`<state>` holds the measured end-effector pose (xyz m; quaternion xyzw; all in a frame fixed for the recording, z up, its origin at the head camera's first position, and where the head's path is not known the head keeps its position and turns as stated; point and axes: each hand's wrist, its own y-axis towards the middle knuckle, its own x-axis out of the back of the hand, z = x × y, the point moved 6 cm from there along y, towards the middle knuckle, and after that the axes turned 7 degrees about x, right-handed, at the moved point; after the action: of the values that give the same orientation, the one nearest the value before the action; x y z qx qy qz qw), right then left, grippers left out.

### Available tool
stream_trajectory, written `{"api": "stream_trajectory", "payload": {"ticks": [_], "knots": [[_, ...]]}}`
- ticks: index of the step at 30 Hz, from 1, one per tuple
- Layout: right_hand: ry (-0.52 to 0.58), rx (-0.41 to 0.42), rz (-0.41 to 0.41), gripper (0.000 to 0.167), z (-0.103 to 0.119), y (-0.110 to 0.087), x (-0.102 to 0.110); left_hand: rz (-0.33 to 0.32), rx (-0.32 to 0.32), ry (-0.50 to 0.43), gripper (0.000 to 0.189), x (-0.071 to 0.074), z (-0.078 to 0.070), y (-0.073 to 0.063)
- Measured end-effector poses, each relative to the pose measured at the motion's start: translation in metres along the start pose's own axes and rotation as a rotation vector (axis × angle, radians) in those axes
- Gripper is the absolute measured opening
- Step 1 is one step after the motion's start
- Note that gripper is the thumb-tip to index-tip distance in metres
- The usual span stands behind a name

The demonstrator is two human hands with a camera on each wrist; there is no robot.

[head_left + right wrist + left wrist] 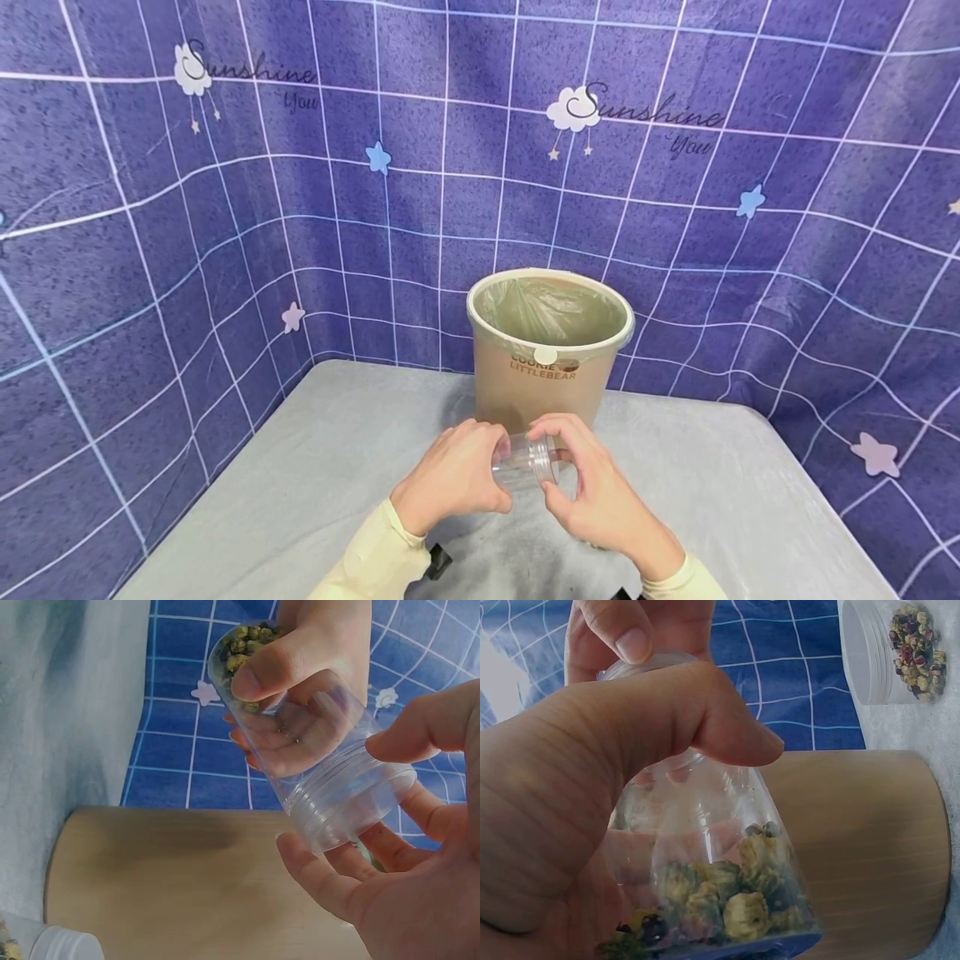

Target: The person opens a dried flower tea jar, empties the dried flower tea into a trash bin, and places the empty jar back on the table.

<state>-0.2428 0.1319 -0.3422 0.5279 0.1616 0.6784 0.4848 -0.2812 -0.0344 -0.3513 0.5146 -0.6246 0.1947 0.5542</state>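
A clear plastic jar [517,461] lies on its side in the air between both hands, in front of the bin. Dried yellow-green flower buds [746,915] gather at its base end. My left hand [457,471] grips the jar's body, thumb across the near side in the left wrist view. At the ridged mouth end [341,799], my right hand [596,492] holds the jar with the thumb on one side and fingers curled on the other. Whether a clear lid sits on that end, I cannot tell.
Behind the hands a beige bin [547,396] with a green liner stands on the grey-covered table [360,417]. Another jar of dried flowers [919,664] shows in the left wrist view; a white-lidded jar [71,945] in the right. Blue gridded cloth [420,200] hangs around the table.
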Motion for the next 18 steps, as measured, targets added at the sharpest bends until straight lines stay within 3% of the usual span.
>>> {"api": "stream_trajectory", "payload": {"ticks": [18], "knots": [[-0.003,0.002,0.008,0.067,-0.003,-0.0006,0.001,-0.004,-0.005,-0.004,0.043,-0.0007,-0.0002,0.001]]}}
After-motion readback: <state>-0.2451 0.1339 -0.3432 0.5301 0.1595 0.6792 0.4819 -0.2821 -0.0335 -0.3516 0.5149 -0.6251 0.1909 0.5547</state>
